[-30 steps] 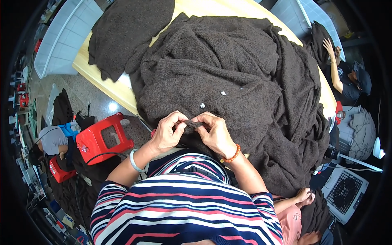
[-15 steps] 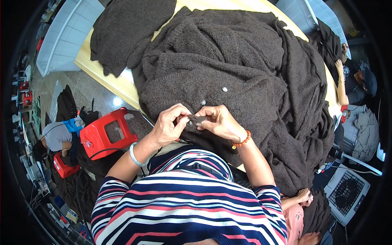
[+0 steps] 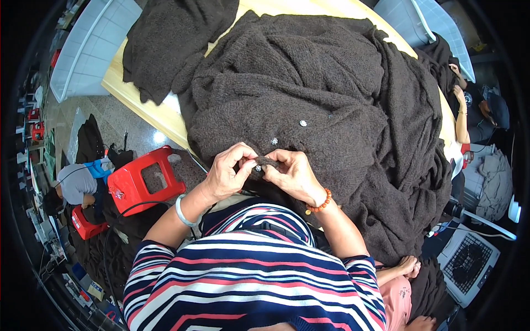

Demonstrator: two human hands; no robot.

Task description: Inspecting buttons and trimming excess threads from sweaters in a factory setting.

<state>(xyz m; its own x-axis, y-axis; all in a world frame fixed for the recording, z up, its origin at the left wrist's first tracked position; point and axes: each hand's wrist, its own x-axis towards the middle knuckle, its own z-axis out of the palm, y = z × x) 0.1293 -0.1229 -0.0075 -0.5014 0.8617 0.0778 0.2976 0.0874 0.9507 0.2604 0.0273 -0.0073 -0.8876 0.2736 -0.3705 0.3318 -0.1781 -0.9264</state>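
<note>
Fuzzy, dark brown knitwear (image 3: 331, 149) lies in deep, soft folds over the pale wooden worktop (image 3: 148, 112), two silvery ornamental buttons (image 3: 303, 123) shining on it. Nearer the wearer, I see the left hand (image 3: 224, 174) and right hand (image 3: 294, 175) pinching a narrow edge of brown knit between thumbs and fingers, a silvery button (image 3: 258, 168) between them. Lettering on the small yellow packet (image 3: 96, 290), lower left, is too small for me to read.
</note>
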